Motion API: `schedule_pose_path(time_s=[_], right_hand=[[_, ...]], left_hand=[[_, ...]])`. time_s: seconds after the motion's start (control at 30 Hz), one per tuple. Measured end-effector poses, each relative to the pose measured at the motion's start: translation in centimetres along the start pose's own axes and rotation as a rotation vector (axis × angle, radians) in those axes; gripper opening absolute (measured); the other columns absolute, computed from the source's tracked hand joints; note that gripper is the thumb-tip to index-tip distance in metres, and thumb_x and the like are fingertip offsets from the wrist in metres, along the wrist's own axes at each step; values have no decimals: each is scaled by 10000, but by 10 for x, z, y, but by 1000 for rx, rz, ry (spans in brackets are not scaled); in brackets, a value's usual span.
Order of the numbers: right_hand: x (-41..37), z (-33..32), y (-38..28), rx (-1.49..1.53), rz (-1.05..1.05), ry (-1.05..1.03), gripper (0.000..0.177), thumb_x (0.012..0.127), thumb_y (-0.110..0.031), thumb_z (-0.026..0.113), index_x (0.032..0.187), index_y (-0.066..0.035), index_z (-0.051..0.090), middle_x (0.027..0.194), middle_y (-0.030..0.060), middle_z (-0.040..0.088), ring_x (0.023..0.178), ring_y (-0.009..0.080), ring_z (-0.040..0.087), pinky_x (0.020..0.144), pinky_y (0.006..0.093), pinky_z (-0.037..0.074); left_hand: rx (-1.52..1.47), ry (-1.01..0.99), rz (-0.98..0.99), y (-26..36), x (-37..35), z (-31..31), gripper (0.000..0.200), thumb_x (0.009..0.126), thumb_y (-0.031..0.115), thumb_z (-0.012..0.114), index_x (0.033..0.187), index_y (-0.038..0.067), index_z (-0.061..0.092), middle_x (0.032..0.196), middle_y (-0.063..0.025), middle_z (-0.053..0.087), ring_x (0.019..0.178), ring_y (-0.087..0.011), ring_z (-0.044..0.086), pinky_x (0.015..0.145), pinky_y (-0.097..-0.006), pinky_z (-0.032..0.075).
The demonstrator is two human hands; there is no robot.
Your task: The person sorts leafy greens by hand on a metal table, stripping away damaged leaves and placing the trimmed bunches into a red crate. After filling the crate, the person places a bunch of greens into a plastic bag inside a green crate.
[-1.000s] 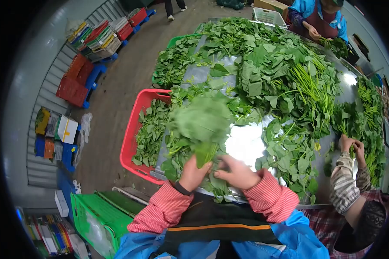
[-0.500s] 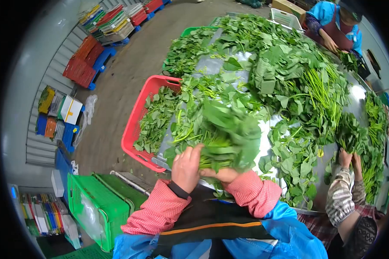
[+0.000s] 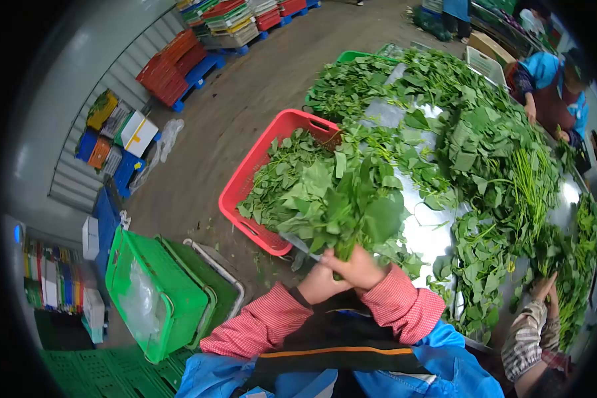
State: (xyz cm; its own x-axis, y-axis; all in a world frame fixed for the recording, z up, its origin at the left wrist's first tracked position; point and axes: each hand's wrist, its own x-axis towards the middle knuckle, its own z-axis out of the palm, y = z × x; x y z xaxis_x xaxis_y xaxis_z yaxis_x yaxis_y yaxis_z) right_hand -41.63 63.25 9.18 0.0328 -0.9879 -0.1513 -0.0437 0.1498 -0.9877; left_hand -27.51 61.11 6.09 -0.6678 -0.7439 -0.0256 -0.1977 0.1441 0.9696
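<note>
A bunch of leafy greens (image 3: 361,205) stands upright in front of me, its leaves pointing away and its stems gathered at the bottom. My right hand (image 3: 359,266) is wrapped round the stems. Against it, my left hand (image 3: 324,280) is closed round the same stem ends; its fingers are partly hidden. Just beyond the bunch, to the left, is a red plastic basket (image 3: 235,192) with loose greens (image 3: 278,166) in it. More greens (image 3: 487,265) lie spread over the metal table (image 3: 428,232) to the right.
Green crates (image 3: 142,298) stand at the lower left. A co-worker's hands (image 3: 544,288) hold greens at the right edge of the table, and another person (image 3: 554,89) works at the far right. Stacked crates on pallets (image 3: 172,66) line the wall.
The bunch has turned from lying sideways to upright, and both hands have come together at its stems. My view has swung, so the table and basket appear farther right.
</note>
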Motion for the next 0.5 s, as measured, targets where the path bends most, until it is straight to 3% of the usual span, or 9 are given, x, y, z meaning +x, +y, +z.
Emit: schedule_pose_path(time_s=[0.07, 0.1, 0.17, 0.23, 0.3, 0.37, 0.43, 0.47, 0.5], right_hand=[[5, -2, 15, 197, 130, -143, 310, 860, -165, 658, 1099, 10, 569, 926, 65, 660, 823, 151, 596, 749, 304, 494], [12, -2, 31, 167, 55, -163, 318, 834, -158, 672, 1080, 16, 570, 905, 92, 657, 810, 162, 603, 734, 309, 498], [12, -1, -13, -216, -134, -102, 333, 806, -143, 673, 1073, 19, 556, 881, 149, 648, 803, 237, 634, 726, 338, 506], [13, -1, -58, -926, -68, -214, 386, 780, -145, 679, 1097, 18, 530, 872, 206, 626, 836, 338, 636, 736, 375, 506], [15, -9, -88, -677, -307, -366, 386, 809, -164, 674, 1109, 16, 512, 909, 200, 633, 844, 349, 638, 731, 386, 512], [36, -12, -68, 157, 44, -350, 256, 883, -131, 615, 1082, 23, 569, 948, 78, 657, 806, 196, 623, 737, 334, 516], [62, 8, -17, -271, 178, -95, 204, 888, -130, 605, 1010, 32, 597, 825, 73, 660, 718, 169, 607, 674, 306, 505], [74, 13, 30, -495, -234, 52, 181, 901, -133, 588, 973, 33, 590, 758, 41, 624, 650, 153, 576, 613, 304, 484], [65, 33, -11, -442, -142, -110, 163, 914, -147, 571, 951, 10, 591, 715, 27, 594, 579, 136, 546, 518, 282, 451]], left_hand=[[-439, -169, -196, 15, -16, -18, 700, 788, 130, 748, 1322, 11, 311, 1117, -145, 566, 1107, -228, 541, 952, -340, 461], [-314, -171, -218, 18, -22, -30, 710, 790, 135, 748, 1334, 10, 309, 1115, -140, 570, 1091, -219, 549, 943, -338, 465], [-61, -178, -279, 22, -37, -53, 732, 794, 146, 748, 1359, 8, 304, 1112, -132, 580, 1057, -202, 567, 924, -332, 471], [-89, -128, -213, 30, -55, -70, 472, 826, 330, 703, 1105, -16, 542, 969, -153, 650, 894, -226, 641, 801, -359, 498], [55, -163, -358, 15, -82, -89, 377, 838, 353, 680, 969, 3, 633, 881, -133, 664, 865, -214, 644, 767, -355, 498], [63, 4, -188, 16, -102, -95, 342, 835, 296, 678, 1037, 25, 626, 835, -113, 662, 790, -237, 638, 742, -363, 497], [-128, 107, -138, 29, -116, -100, 385, 829, 235, 682, 1148, 41, 586, 801, -97, 657, 737, -263, 630, 727, -374, 499], [-55, 73, -176, 43, -123, -106, 440, 840, 228, 672, 1217, 46, 537, 975, -106, 623, 913, -261, 586, 820, -357, 471], [28, 33, -204, 51, -125, -118, 499, 850, 221, 662, 1286, 51, 488, 1148, -115, 589, 1089, -259, 541, 914, -339, 443]])
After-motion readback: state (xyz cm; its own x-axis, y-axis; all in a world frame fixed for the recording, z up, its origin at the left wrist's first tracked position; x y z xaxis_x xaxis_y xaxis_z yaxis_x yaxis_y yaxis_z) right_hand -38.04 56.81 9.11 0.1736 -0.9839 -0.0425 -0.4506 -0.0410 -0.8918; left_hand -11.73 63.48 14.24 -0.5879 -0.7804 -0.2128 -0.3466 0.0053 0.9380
